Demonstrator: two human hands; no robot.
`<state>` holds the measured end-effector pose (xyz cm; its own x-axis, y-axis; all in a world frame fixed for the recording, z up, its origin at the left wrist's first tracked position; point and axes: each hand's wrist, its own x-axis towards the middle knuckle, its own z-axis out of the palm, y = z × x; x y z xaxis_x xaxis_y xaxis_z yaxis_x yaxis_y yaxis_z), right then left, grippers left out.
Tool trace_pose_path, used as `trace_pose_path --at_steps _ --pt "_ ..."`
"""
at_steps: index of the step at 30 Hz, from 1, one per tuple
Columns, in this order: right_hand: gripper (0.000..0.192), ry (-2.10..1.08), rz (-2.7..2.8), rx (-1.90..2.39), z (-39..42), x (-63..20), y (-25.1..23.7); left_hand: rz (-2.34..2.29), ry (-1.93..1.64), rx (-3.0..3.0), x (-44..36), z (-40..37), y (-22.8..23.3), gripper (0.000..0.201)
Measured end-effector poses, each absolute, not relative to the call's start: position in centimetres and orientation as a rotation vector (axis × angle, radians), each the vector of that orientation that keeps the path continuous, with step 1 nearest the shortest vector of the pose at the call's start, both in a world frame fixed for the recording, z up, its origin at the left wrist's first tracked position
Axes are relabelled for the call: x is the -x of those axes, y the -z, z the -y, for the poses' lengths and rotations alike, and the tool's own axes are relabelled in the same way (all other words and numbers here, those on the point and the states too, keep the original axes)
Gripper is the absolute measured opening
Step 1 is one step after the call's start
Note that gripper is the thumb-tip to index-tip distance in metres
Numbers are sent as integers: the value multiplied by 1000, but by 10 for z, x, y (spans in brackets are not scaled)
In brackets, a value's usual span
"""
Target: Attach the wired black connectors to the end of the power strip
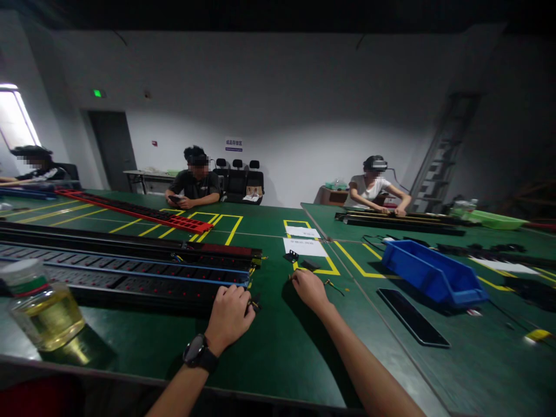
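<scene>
My left hand [230, 318] is curled over the near right end of a long black rail [143, 292] dotted with red, its thumb beside a small metal-coloured piece at the tip. A dark watch is on that wrist. To the right, my right hand [310, 289] is held low over the green table with its fingers closed; whatever is between the fingertips is too small to make out. A short yellow-green wire [334, 286] lies just right of that hand. Beyond it lie a small black bracket [292, 255] and a flat dark piece [310, 264].
A bottle of yellow liquid [43, 310] stands at the left. On the right are a blue bin [434, 272] and a dark phone [412, 317]. A red slotted rail [139, 209] and white paper labels [304, 247] lie farther back. Several co-workers sit across the table.
</scene>
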<state>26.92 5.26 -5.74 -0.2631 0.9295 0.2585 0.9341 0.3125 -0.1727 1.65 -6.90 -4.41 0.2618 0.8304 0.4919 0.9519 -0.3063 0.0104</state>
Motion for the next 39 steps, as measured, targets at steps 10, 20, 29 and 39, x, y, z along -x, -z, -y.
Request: trace_pose_path --at_steps 10,20,29,39 --pt "29 -22 2268 1721 -47 -265 58 1602 628 2223 -16 66 44 16" --pt "21 -38 2282 1639 -49 -268 63 1592 650 2220 -16 66 44 14" --pt "22 -185 2008 1233 -63 -257 68 1624 680 2230 -19 68 45 11" --pt "22 -393 2089 1133 -118 -202 59 1663 688 2254 -20 68 49 11"
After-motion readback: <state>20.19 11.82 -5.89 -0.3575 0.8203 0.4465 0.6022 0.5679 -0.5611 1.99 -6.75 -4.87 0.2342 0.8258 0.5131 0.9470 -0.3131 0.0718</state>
